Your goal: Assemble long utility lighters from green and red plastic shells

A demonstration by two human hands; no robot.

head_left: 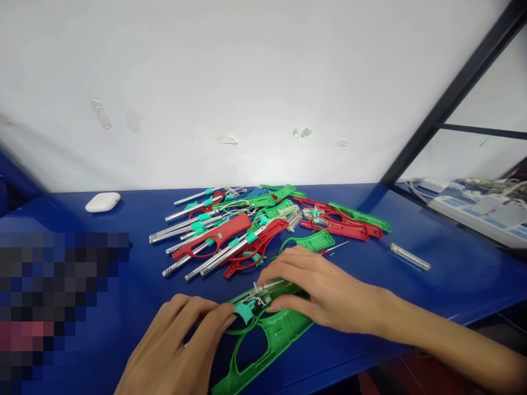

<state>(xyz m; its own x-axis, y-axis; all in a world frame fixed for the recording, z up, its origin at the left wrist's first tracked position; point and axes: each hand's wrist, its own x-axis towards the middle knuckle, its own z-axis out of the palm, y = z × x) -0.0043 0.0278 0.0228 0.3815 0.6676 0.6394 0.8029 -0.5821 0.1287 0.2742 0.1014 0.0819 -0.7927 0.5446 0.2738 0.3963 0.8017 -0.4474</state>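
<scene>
A green plastic lighter shell lies on the blue table close to me, with a teal trigger piece and thin white wires set inside it. My left hand pinches at the shell's left part beside the teal piece. My right hand lies over the shell's far end, fingers pressed down on the clear tube and wires there. Behind my hands sits a pile of lighter parts: red and green shells and metal tubes with teal collars.
A white earbud case rests at the back left. A clear small tube lies alone at the right. A white wall rises behind the table. A black frame post and a neighbouring bench with white parts stand at the right.
</scene>
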